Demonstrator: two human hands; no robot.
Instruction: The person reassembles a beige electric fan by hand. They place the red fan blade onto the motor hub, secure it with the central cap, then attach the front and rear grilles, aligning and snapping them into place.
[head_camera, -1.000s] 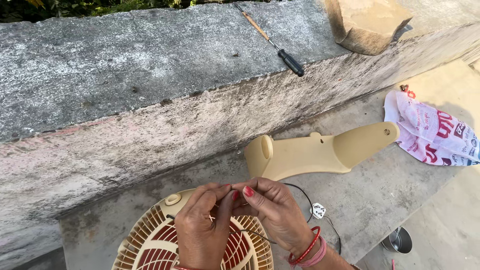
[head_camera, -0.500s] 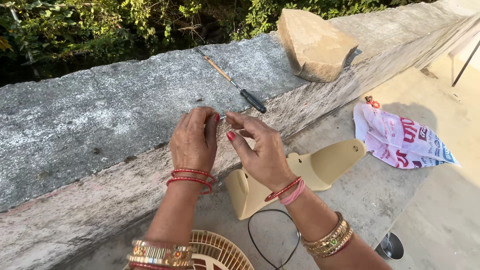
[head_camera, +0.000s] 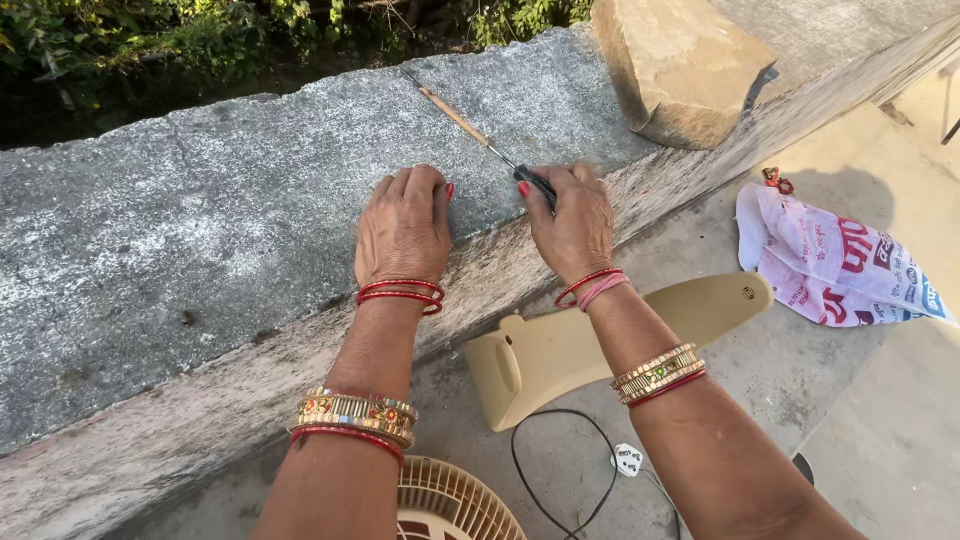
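Rough grey stone forms the wall top (head_camera: 230, 230) where both hands rest, greenery behind it. The right hand (head_camera: 572, 222) curls loosely over the black handle of a screwdriver (head_camera: 480, 133) lying on the stone, its shaft pointing away toward a tan rock (head_camera: 685, 65); the left hand (head_camera: 405, 225) lies flat on the wall, grasping nothing. With the handle at the wall's edge, a slack hold could let the tool roll off onto the beige fan stand (head_camera: 600, 340), black cord (head_camera: 560, 480) and fan grille (head_camera: 455, 500) below.
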